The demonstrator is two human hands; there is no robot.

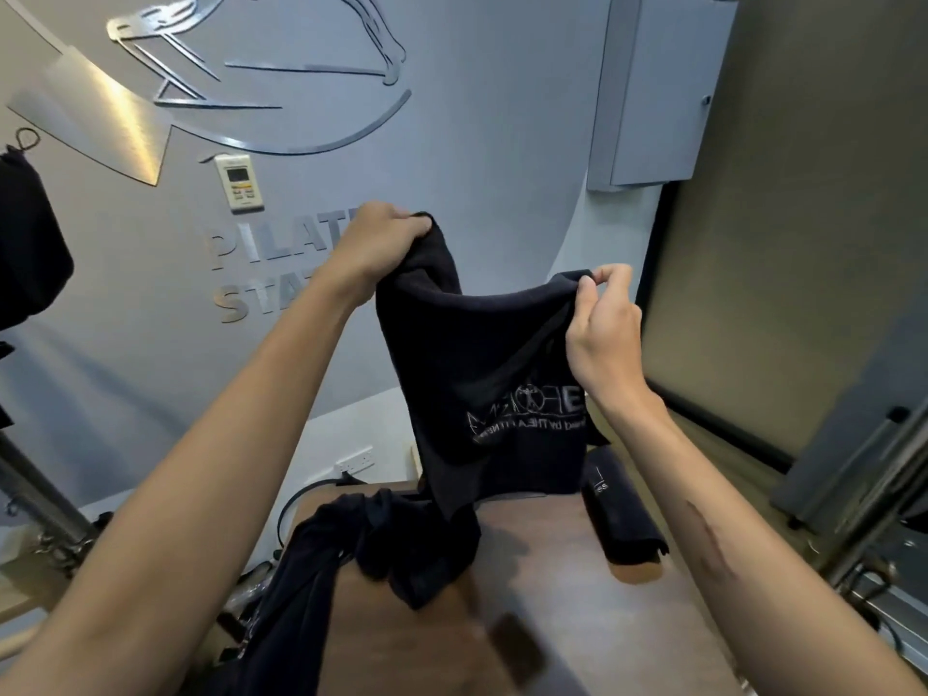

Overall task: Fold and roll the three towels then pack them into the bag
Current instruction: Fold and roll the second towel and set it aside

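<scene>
Dark navy towel (482, 374) hangs in the air above the table's (552, 620) far edge, held up by both hands. The left hand (374, 243) grips one top corner in a closed fist; the right hand (605, 324) pinches the other top corner between thumb and fingertips. White lettering on the towel reads mirrored. Below, a second towel (401, 545) lies crumpled near the table's far left corner, with part draping over the left edge. A rolled towel (620, 514) lies at the far right edge. A dark blurred object (517, 650) rests near the table's near edge.
</scene>
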